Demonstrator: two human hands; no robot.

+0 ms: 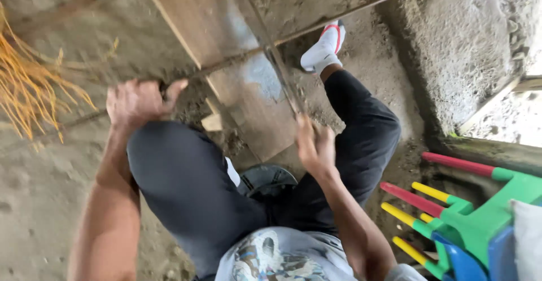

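Left hand [138, 101] and right hand [315, 145] each clench thin rusty steel rods [282, 78]; firm, evenly braced grip seems best.

Daylight, soft and even, entering from the upper right; overexposed white patch at the right edge beyond the concrete wall [468, 44]. Moderate brightness across the dirt floor [39, 202], no hard shadows, only a dim zone beneath the dark trousers [186, 185]. Motion blur marked on the right hand [316, 145], lighter on the left hand [138, 103]. Smeared, soft detail on the wooden board [209, 27] and dry orange fronds [28, 89]. Wide-angle stretching along all edges. Saturated colour on the plastic chairs [474, 219], lower right corner.
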